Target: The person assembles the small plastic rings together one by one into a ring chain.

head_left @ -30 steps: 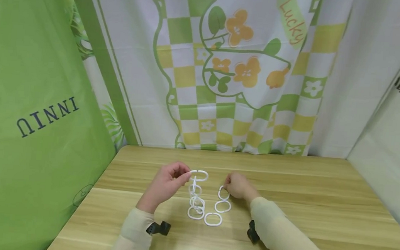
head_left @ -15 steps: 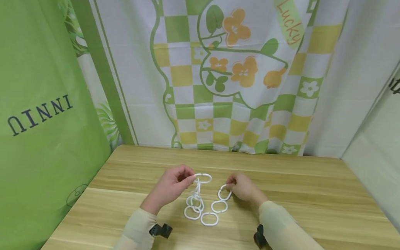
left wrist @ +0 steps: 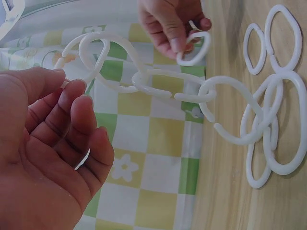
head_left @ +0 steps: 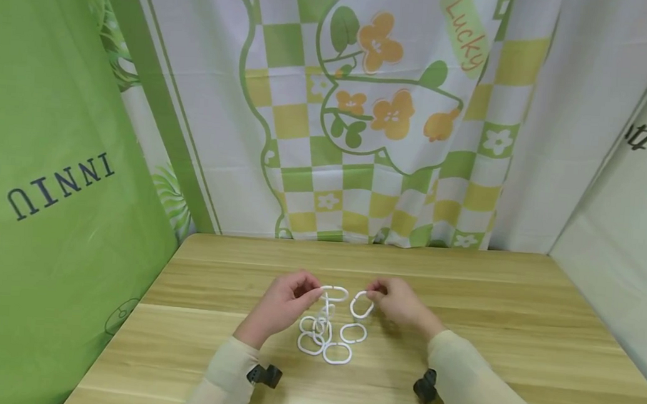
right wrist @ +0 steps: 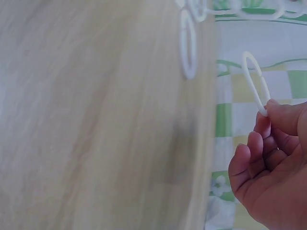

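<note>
Left of centre in the head view, my left hand pinches the top link of a white plastic link chain between thumb and fingertips. The chain hangs from it, each oval link with a small split, and its lower end meets links lying on the table. My right hand pinches a single white oval link between thumb and forefinger. This link is raised, stands tilted and is apart from the chain. Its lower end is hidden by the fingertips in the right wrist view.
Loose white links lie on the wooden table below and between the hands, among them a right-hand link and a front link. A checked curtain hangs behind the table, and a green cloth hangs at the left.
My right hand has lifted its link up from beside the loose ones. My left hand has shifted slightly right with the chain, so the two held links are closer together.
</note>
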`<state>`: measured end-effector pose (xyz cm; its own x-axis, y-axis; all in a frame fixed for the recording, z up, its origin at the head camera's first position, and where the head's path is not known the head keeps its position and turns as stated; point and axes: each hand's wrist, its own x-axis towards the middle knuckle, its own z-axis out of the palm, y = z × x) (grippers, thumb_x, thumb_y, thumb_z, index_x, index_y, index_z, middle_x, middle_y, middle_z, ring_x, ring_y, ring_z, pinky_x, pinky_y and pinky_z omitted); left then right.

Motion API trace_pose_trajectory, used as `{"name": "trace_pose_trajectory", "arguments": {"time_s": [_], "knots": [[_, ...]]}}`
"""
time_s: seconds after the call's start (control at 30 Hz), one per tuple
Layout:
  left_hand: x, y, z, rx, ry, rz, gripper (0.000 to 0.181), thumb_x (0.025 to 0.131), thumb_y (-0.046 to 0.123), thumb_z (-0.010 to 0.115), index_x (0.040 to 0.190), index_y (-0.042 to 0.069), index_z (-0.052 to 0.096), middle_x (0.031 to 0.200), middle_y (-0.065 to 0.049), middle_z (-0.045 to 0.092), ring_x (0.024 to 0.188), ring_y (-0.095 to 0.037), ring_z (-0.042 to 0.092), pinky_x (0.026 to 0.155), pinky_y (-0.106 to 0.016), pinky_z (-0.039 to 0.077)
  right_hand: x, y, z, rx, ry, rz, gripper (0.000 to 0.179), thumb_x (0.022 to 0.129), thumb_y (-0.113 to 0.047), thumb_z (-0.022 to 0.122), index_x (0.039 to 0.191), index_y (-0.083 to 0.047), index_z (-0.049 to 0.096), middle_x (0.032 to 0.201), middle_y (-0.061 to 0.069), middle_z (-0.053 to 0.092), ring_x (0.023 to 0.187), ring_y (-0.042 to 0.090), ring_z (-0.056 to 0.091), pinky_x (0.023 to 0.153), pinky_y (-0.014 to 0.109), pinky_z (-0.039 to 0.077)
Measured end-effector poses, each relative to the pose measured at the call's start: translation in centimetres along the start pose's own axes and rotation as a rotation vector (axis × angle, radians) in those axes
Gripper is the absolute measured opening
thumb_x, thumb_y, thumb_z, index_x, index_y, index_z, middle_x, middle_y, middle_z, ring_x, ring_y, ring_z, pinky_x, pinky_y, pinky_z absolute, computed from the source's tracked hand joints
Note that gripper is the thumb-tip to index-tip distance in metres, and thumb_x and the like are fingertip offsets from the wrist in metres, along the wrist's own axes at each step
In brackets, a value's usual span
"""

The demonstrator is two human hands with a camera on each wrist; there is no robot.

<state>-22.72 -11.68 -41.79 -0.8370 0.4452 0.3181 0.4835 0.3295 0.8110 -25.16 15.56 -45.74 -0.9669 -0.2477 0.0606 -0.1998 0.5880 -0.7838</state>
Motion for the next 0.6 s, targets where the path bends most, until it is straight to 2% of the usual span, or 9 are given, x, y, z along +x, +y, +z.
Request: {"name": "trace_pose_trajectory", "arguments": {"time_s": [0.17, 0.3, 0.6], "knots": [[0.0, -0.3, 0.2, 0.006, -0.011, 0.016, 0.006, 0.096, 0.017, 0.065, 0.094, 0.012, 0.067, 0.08, -0.005, 0.065, 0.067, -0.012, 0.056, 0.059, -0.026, 0.048, -0.3, -1.4, -0.7, 0.045, 0.027, -0.011, 0.011, 0.098, -0.015, 0.061, 0.1, -0.005, 0.065, 0.091, 0.008, 0.064, 0.077, 0.017, 0.053, 0.068, 0.033, 0.045], [0.0, -0.6, 0.4, 0.019, -0.007, 0.028, 0.005, 0.096, 0.018, 0.065, 0.094, 0.014, 0.067, 0.079, 0.0, 0.064, 0.066, -0.011, 0.056, 0.058, -0.026, 0.048, -0.8, -2.8, -1.6, 0.079, 0.048, -0.022, 0.011, 0.098, -0.015, 0.061, 0.101, -0.006, 0.065, 0.092, 0.007, 0.064, 0.079, 0.019, 0.052, 0.068, 0.034, 0.045], [0.0, -0.5, 0.7, 0.024, -0.007, 0.057, 0.006, 0.096, 0.017, 0.065, 0.093, 0.012, 0.067, 0.077, 0.002, 0.063, 0.064, -0.01, 0.053, 0.057, -0.025, 0.047, -1.5, -4.9, -3.0, 0.153, 0.067, -0.021, 0.015, 0.099, -0.015, 0.059, 0.105, -0.003, 0.065, 0.093, 0.006, 0.062, 0.081, 0.021, 0.053, 0.069, 0.035, 0.046]]}}
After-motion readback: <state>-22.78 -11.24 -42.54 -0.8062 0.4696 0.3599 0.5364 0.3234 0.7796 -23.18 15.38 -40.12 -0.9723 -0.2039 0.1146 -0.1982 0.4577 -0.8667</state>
